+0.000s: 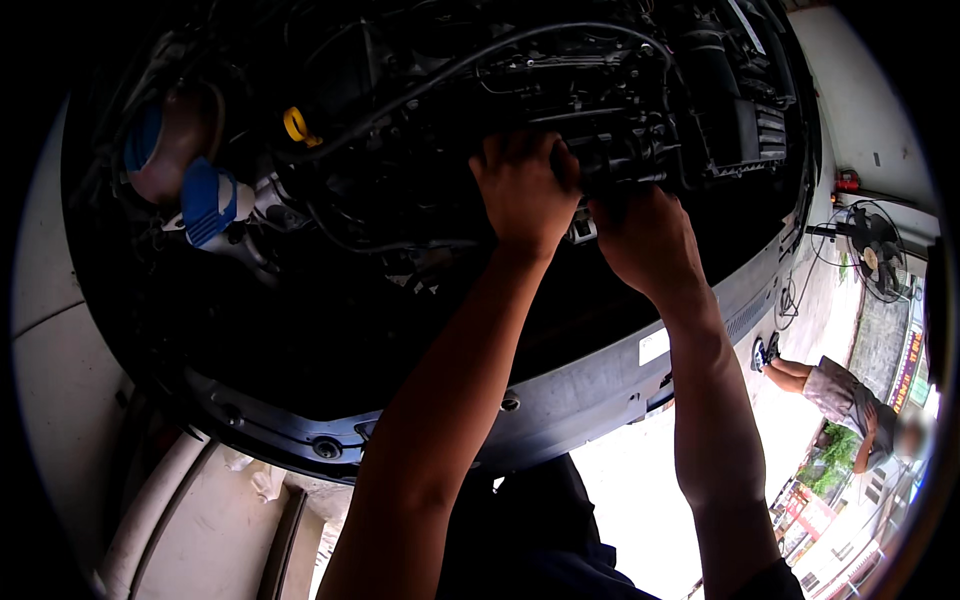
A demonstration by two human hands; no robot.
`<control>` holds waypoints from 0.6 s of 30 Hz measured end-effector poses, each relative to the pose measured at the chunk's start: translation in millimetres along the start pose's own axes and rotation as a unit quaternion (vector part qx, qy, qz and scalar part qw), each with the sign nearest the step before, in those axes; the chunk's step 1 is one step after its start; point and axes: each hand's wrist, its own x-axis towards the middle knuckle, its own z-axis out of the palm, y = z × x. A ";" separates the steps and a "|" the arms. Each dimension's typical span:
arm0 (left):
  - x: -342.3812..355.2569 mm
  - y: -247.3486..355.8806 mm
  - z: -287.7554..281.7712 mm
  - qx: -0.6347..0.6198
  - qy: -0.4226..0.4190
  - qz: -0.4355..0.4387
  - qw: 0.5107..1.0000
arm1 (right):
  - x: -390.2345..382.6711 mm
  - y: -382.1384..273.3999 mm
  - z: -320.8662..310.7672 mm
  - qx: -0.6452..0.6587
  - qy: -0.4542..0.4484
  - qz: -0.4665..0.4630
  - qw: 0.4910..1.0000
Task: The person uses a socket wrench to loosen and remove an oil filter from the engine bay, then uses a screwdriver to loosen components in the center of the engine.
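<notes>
Yellow loop (291, 122), one; two hands (527, 192) (645, 238) reach into one engine (560, 88).

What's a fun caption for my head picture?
Left hand and right hand side by side at an engine, yellow loop to their left.

One left hand (525, 195) and one right hand (645, 242) make two. There is one engine bay (290, 345), with one yellow loop (290, 124) and two blue parts (205, 208), plus one white label (654, 347), one fan (876, 252) and one other person (842, 393).
</notes>
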 end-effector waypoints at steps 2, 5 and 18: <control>-0.4 -2.0 -1.5 0.010 -0.002 -0.003 1.000 | -3.6 -10.2 -4.4 -0.035 0.025 -0.015 0.999; 0.6 -0.4 -8.5 -0.011 -0.003 -0.008 1.000 | -6.3 -18.4 0.5 -0.051 0.056 -0.015 0.997; -7.1 35.1 -49.6 -0.474 -0.232 -0.537 0.658 | -13.0 -14.6 24.0 0.022 0.168 -0.013 0.986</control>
